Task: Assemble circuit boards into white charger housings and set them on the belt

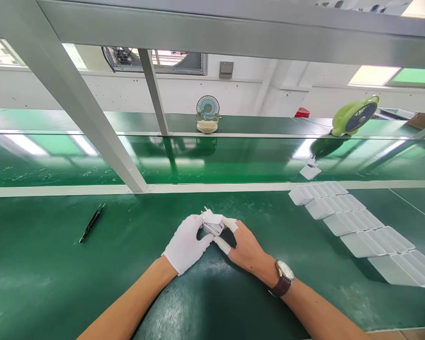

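A small white plastic housing [213, 228] with a hollow, frame-like near side is held up between my hands, low over the green bench. My left hand [187, 243], in a white glove, grips its left side with thumb and fingers. My right hand [242, 243] wears white finger cots on thumb and forefinger and pinches its right side. A white flap-like piece [212, 217] lies across the top of the housing, and a small prong sticks up behind it. The inside of the housing is too small to make out.
Black tweezers [92, 224] lie on the bench [38, 264] at left. Rows of white trays [375, 238] stand at right. Beyond the metal rail is a glossy green strip with a small white piece [310, 171]. A small fan [208, 113] and a green fan [356, 115] stand behind it.
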Tool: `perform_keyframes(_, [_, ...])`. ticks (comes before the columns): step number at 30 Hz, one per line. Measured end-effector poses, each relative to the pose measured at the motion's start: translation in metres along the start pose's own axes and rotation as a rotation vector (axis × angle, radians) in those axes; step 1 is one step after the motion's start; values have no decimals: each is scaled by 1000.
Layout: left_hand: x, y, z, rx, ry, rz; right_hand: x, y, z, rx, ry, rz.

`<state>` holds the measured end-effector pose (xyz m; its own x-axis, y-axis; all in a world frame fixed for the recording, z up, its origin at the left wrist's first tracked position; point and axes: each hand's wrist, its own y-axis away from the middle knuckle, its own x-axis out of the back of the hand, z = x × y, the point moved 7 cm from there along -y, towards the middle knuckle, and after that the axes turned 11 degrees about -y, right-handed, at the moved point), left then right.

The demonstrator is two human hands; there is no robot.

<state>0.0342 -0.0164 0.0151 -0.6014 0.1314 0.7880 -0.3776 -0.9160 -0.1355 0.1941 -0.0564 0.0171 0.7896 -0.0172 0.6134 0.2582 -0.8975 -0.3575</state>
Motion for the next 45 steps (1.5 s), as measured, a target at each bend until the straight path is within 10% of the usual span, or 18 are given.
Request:
perform_keyframes(17, [-1,1,-4,120,-14,-113,12,-3,18,27,44,133])
perform_keyframes(25, [-5,5,2,121,-39,-96,6,-7,7,125,36,-7])
perform_keyframes(45, [37,-35,-21,422,-301,10,-5,-4,7,282,290,-79])
